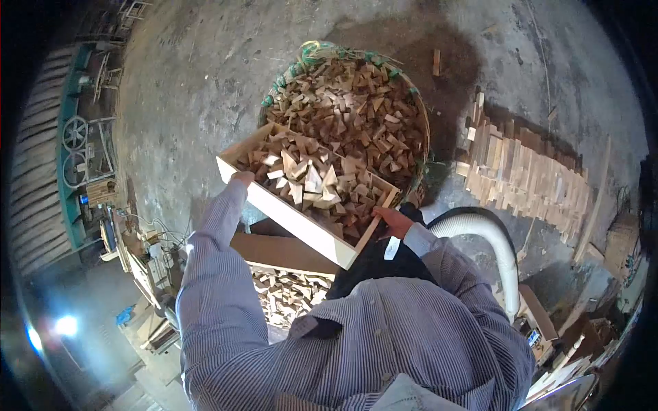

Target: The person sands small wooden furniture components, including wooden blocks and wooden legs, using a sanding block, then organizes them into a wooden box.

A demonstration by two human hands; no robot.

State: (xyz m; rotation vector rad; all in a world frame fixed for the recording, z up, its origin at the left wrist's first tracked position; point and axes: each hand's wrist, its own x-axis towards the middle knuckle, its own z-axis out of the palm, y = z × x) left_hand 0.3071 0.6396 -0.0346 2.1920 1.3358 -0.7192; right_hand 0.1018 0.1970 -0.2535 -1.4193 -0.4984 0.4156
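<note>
Between my hands is a shallow wooden box (295,220) heaped with small angular wood offcuts (313,179). My left hand (242,179) grips its near left corner, fingers partly hidden behind the wall. At the right end, my right hand (393,222) is closed on the short side. The box overlaps the near rim of a large round basket (426,130) filled with similar wood pieces (349,92). Below the box, nearer my body, more small offcuts (291,294) lie beside a brown panel (281,251).
A long stack of wooden slats (524,175) lies on the concrete floor (199,75) at right. A white ribbed hose (499,240) curves past my right arm. One wood block (436,63) lies beyond the basket. Wheeled machinery (75,151) stands at far left.
</note>
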